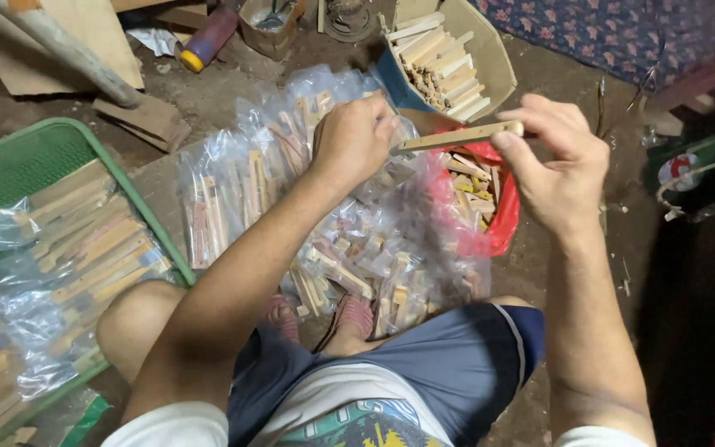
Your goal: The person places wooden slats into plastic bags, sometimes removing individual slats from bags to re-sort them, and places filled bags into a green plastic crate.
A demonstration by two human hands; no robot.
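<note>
On a dirt floor strewn with clear bags (333, 240) of wood pieces, right hand (558, 170) pinches a wooden stick (459, 136) (left hand (351, 139) fisted at its end).

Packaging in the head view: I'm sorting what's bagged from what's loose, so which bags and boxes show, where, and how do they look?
Clear plastic bags: centre floor, crumpled, full of wooden pieces.
Red bag: under the right hand, open, holding sticks.
Cardboard box: top centre, tan, holding pale sticks.
Green tray: left, holding bagged sticks.
Left hand: over the clear bags.
</note>
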